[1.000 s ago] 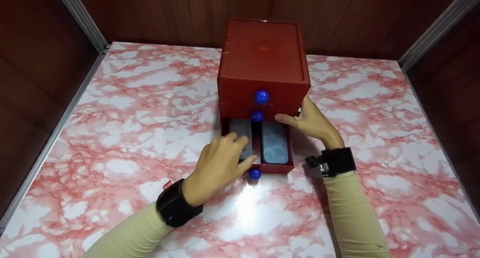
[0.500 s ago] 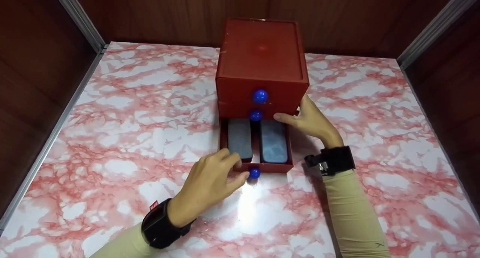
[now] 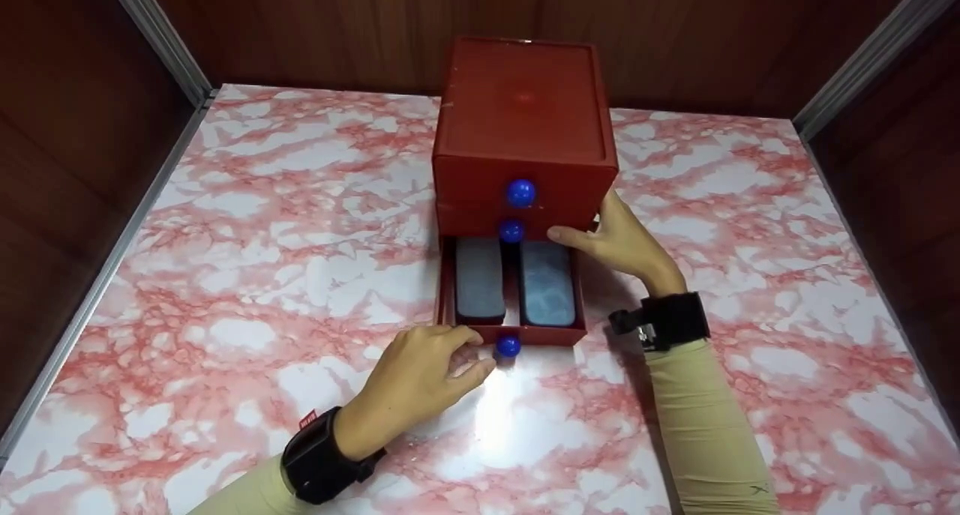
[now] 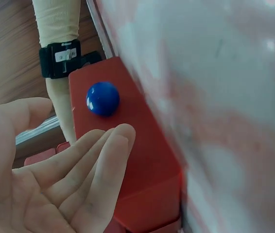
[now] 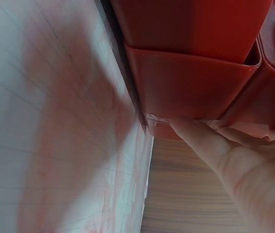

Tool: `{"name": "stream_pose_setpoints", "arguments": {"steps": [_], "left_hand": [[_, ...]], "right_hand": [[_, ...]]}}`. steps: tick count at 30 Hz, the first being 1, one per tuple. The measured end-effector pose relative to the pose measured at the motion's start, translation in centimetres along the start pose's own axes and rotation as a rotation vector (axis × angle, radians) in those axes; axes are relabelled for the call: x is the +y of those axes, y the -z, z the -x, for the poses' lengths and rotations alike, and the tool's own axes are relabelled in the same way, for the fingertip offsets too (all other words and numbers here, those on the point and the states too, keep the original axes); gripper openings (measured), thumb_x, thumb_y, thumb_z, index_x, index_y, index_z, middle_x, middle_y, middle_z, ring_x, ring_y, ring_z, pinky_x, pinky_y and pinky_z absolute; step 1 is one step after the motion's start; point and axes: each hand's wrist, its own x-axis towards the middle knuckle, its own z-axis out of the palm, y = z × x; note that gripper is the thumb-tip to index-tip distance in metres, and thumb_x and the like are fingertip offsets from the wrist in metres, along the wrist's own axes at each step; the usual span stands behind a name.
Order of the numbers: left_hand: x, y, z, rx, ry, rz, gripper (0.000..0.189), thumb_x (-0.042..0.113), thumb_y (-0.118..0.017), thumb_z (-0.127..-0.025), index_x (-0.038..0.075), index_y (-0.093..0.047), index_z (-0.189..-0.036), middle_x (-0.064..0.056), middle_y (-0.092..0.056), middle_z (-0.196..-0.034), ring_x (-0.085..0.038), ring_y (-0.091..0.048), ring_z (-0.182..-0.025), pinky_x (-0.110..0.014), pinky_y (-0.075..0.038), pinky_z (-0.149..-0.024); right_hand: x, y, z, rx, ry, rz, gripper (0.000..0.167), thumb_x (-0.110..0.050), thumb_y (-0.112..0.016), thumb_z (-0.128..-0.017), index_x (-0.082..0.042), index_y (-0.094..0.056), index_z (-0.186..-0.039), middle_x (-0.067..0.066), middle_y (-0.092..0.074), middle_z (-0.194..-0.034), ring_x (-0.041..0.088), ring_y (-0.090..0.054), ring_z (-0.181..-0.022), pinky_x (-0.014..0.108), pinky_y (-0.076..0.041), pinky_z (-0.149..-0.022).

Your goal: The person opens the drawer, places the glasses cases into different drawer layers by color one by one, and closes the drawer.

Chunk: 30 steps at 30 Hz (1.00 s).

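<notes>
A red drawer cabinet (image 3: 525,103) has its bottom drawer (image 3: 555,337) pulled out, with a blue knob (image 3: 508,346) on the front. Two long, round-cornered blocks lie side by side in this drawer, a grey one (image 3: 480,279) and a blue-grey one (image 3: 548,286). My left hand (image 3: 420,372) is at the drawer's front left of the knob, fingers loosely extended and holding nothing; in the left wrist view the left hand (image 4: 69,179) has its fingertips near the red front (image 4: 137,150). My right hand (image 3: 630,238) rests on the cabinet's right side, thumb on its front, fingers fairly straight (image 5: 200,138).
Two more blue knobs (image 3: 521,193) mark the upper drawers. The cabinet stands on a red-and-white marbled table (image 3: 262,260) before a dark wooden back wall (image 3: 337,28). Wooden panels also flank the table on both sides.
My left hand has drawn back from over the grey block toward me, down to the drawer's front, uncovering the block. My right hand has stayed against the cabinet.
</notes>
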Motion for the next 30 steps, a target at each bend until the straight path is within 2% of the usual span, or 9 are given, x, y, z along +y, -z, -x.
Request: {"name": "stream_pose_setpoints", "arguments": {"steps": [4, 11, 13, 18, 22, 27, 30], "left_hand": [[-0.1, -0.4, 0.0, -0.065, 0.057, 0.053, 0.038, 0.04, -0.077, -0.097, 0.007, -0.08, -0.115, 0.0, -0.077, -0.088, -0.01, -0.071, -0.075, -0.032, -0.059, -0.072], [-0.7, -1.1, -0.5, -0.191, 0.113, 0.235, 0.044, 0.042, -0.072, -0.101, 0.004, -0.077, -0.122, 0.001, -0.081, -0.094, -0.011, -0.077, -0.084, -0.035, -0.062, -0.083], [-0.8, -1.1, -0.7, -0.236, 0.136, 0.302, 0.046, 0.043, -0.07, -0.102, 0.003, -0.075, -0.126, 0.001, -0.081, -0.096, -0.012, -0.077, -0.081, -0.033, -0.062, -0.078], [-1.0, -1.1, -1.1, -0.369, 0.256, 0.503, 0.049, 0.04, -0.067, -0.105, 0.002, -0.069, -0.136, -0.004, -0.079, -0.099, -0.019, -0.076, -0.071, -0.031, -0.06, -0.058], [-1.0, -1.2, -1.5, -0.44, 0.361, 0.65, 0.051, 0.039, -0.069, -0.105, 0.001, -0.066, -0.139, -0.008, -0.077, -0.1, -0.024, -0.077, -0.075, -0.034, -0.064, -0.063], [-0.9, -1.7, -1.8, -0.507, 0.494, 0.871, 0.046, 0.038, -0.067, -0.105, -0.001, -0.068, -0.128, -0.014, -0.076, -0.11, -0.021, -0.075, -0.081, -0.033, -0.065, -0.072], [-0.8, -2.1, -1.9, -0.517, 0.573, 1.0, 0.041, 0.034, -0.065, -0.107, -0.003, -0.068, -0.123, -0.017, -0.074, -0.115, -0.018, -0.074, -0.082, -0.03, -0.064, -0.074]], "right_hand": [[0.0, 0.0, -0.1, 0.001, 0.007, 0.003, 0.073, -0.019, -0.085, -0.093, -0.012, -0.042, -0.152, 0.007, -0.059, -0.144, 0.023, -0.062, -0.128, 0.039, -0.051, -0.108], [0.2, 0.1, -0.1, 0.001, 0.02, 0.012, 0.075, -0.018, -0.085, -0.093, -0.013, -0.04, -0.153, 0.007, -0.057, -0.147, 0.025, -0.061, -0.131, 0.042, -0.05, -0.11], [0.3, 0.1, -0.1, 0.001, 0.024, 0.017, 0.075, -0.018, -0.084, -0.093, -0.013, -0.039, -0.154, 0.008, -0.057, -0.148, 0.025, -0.061, -0.131, 0.044, -0.05, -0.11], [0.2, 0.1, -0.1, 0.004, 0.021, 0.033, 0.076, -0.02, -0.084, -0.094, -0.012, -0.039, -0.153, 0.008, -0.057, -0.148, 0.024, -0.06, -0.132, 0.046, -0.049, -0.111], [0.1, 0.1, 0.0, 0.006, 0.015, 0.034, 0.076, -0.021, -0.084, -0.094, -0.013, -0.038, -0.154, 0.008, -0.057, -0.148, 0.025, -0.06, -0.132, 0.046, -0.049, -0.111], [0.1, 0.1, 0.0, 0.005, 0.008, 0.029, 0.076, -0.022, -0.085, -0.093, -0.014, -0.039, -0.154, 0.007, -0.057, -0.147, 0.023, -0.061, -0.13, 0.042, -0.05, -0.109], [0.1, 0.2, 0.0, 0.003, 0.008, 0.029, 0.076, -0.022, -0.085, -0.093, -0.014, -0.04, -0.154, 0.007, -0.058, -0.146, 0.023, -0.061, -0.129, 0.041, -0.05, -0.108]]}}
